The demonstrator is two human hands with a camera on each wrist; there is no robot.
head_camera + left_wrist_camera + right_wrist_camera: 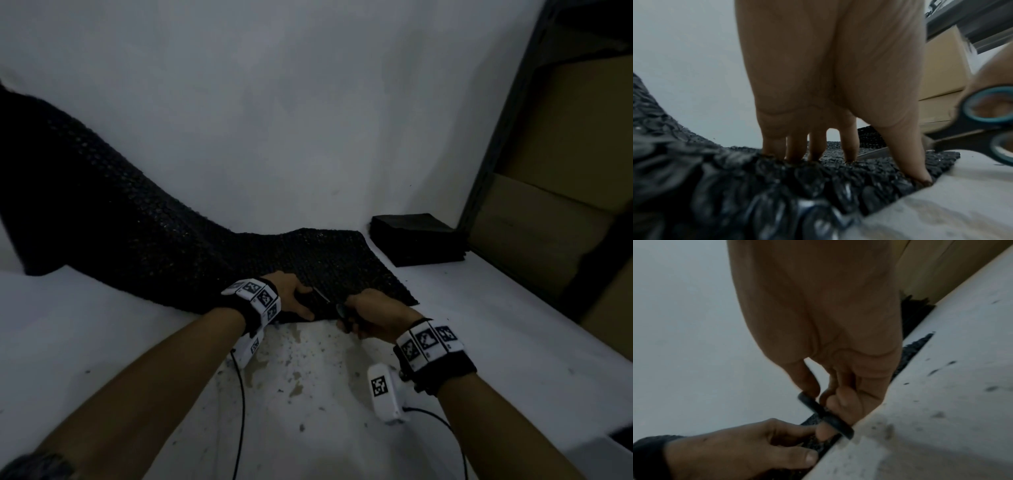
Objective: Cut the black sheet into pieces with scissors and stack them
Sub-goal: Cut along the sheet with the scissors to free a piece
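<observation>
A long black bubbled sheet (144, 236) runs from the upper left down onto the white table (479, 325); its flat end lies at the middle (838, 170). My left hand (296, 301) presses on the sheet's near edge with straight fingers (813, 149) and thumb spread flat. My right hand (370, 317) grips black scissors with blue-lined loops (986, 123), fingers through the handles (830, 417). The blade (322, 295) lies on the sheet just right of the left hand. A stack of cut black pieces (418, 238) sits at the back right.
Cardboard boxes (561, 192) on a dark metal shelf frame (503, 137) stand to the right. A white wall (274, 120) rises behind the table. Black crumbs and worn patches (298, 370) dot the table near me. Cables hang from both wrist cameras.
</observation>
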